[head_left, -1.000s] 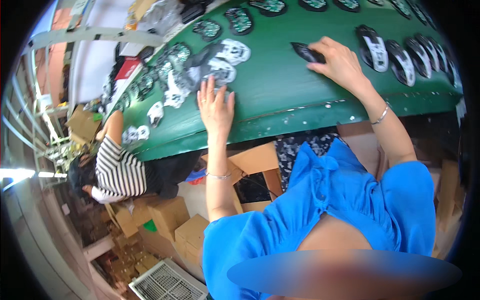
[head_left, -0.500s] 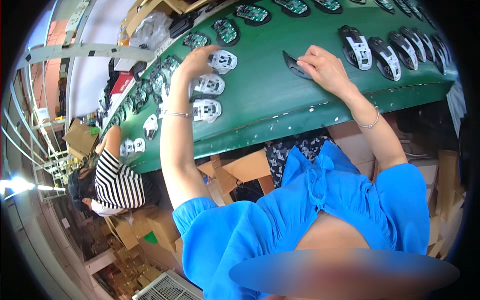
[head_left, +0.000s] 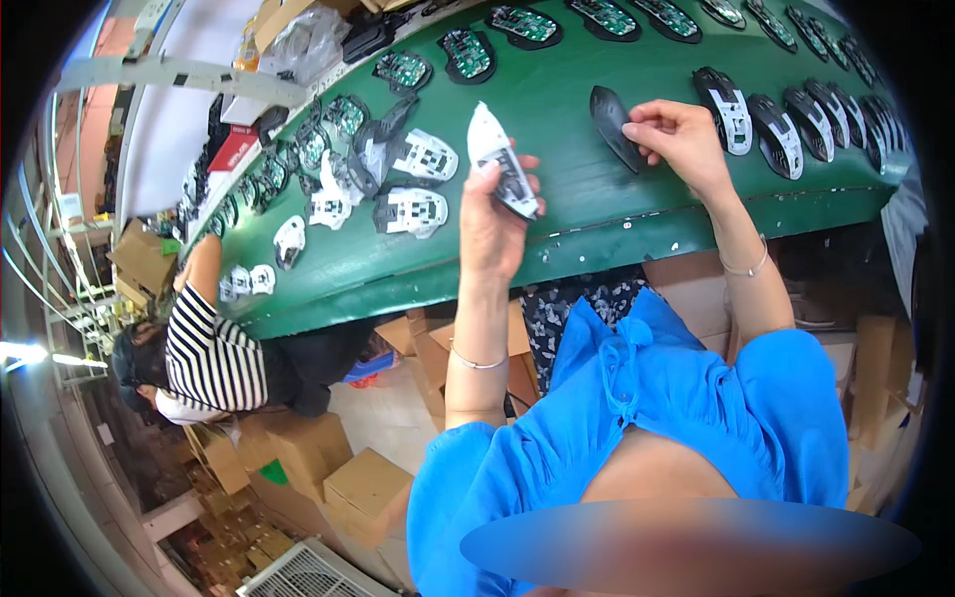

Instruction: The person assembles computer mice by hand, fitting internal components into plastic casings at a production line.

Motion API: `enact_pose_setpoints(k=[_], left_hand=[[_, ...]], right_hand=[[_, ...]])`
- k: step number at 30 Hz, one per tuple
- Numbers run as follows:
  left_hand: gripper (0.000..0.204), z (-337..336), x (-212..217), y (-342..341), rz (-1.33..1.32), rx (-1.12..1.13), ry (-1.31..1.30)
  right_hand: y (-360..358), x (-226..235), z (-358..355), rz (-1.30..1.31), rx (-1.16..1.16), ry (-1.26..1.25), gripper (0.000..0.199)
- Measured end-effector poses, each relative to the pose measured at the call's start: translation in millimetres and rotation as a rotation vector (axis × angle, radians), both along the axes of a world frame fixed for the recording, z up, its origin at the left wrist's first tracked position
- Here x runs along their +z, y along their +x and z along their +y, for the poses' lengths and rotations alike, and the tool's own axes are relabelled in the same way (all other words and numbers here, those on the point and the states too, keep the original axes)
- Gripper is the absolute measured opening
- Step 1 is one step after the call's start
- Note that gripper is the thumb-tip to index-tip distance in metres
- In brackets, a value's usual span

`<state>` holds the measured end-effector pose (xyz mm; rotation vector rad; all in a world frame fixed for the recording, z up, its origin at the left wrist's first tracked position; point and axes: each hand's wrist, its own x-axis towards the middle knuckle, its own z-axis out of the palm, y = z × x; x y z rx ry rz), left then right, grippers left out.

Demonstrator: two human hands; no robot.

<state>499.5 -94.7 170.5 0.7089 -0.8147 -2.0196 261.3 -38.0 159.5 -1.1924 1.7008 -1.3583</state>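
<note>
My left hand is wrapped round a white and black mouse shell, held tilted above the front part of the green table. In my right hand a curved black mouse side panel is pinched by its edge between thumb and fingers. White mouse shells, such as this one, lie left of my left hand. Beyond my right hand stands a row of black and white mouse shells.
Mouse bases with green circuit boards line the far side of the green table. At left a person in a striped top sits at the same table. Cardboard boxes stand on the floor, and a clear plastic bag lies at the back.
My left hand has picked up a white mouse shell from the left group and brought it right and nearer. The black side panel in my right hand has turned more upright.
</note>
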Motion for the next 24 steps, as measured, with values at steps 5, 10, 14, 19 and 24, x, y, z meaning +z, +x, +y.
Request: enact_pose_setpoints(k=[5,10,14,19,24], left_hand=[[0.055,33.4,9.2,-14.7,0.029,0.146,0.021],[0.06,50.3,37.7,-21.2,-0.055,0.128,-0.09],[0.06,52.2,37.5,-17.8,-0.057,0.091,-0.145],[0.059,49.5,33.7,-15.8,-0.057,0.093,-0.206],[0.055,45.9,18.9,-17.4,-0.106,0.113,-0.204]], right_hand=[[42.9,45.5,31.0,-0.357,0.129,-0.219,0.012],[75.8,58.6,33.2,-0.433,0.216,-0.308,0.009],[85.5,55.3,29.9,-0.224,0.238,-0.369,0.01],[86.7,54.1,26.9,-0.047,0.224,-0.34,0.011],[87.5,55.4,19.5,0.074,0.202,-0.406,0.012]])
